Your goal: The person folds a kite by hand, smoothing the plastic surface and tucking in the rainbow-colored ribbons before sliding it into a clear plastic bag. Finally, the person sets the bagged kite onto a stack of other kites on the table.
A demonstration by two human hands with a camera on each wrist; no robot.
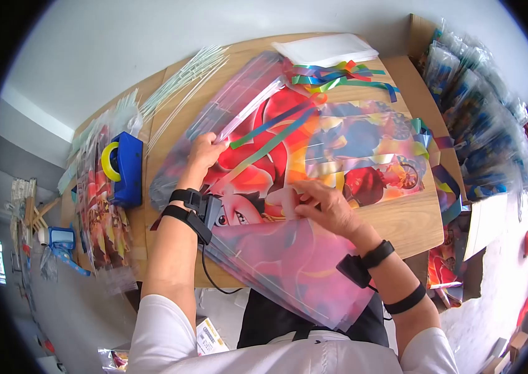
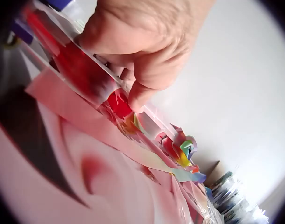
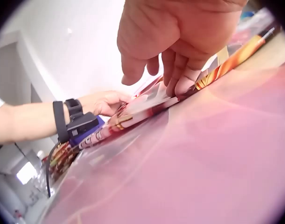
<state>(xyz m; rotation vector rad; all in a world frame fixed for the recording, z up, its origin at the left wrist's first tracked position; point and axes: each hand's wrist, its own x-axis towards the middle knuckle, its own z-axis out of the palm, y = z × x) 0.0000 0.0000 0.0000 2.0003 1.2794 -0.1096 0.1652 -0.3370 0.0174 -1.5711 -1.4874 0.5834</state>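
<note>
A glossy sheet printed with a red cartoon character (image 1: 270,159) lies on the wooden table (image 1: 423,227), with blue and green ribbon strips (image 1: 276,134) across it. At its left edge my left hand (image 1: 204,153) pinches the film between thumb and fingers; in the left wrist view, the thumb (image 2: 141,97) presses by a red patch. My right hand (image 1: 325,204) rests its bent fingertips on the print near the middle, thumb apart from them. Pale pink film (image 1: 295,262) hangs over the front edge towards my lap. Right of the hands lies another printed sheet (image 1: 370,181).
A blue tape dispenser (image 1: 129,168) with yellow tape stands left, beside bagged prints (image 1: 103,218). Thin white sticks (image 1: 183,81) lie at the back left. Behind are coloured ribbons (image 1: 339,78) and white sheets (image 1: 326,48). A carton of clear packets (image 1: 482,124) stands right.
</note>
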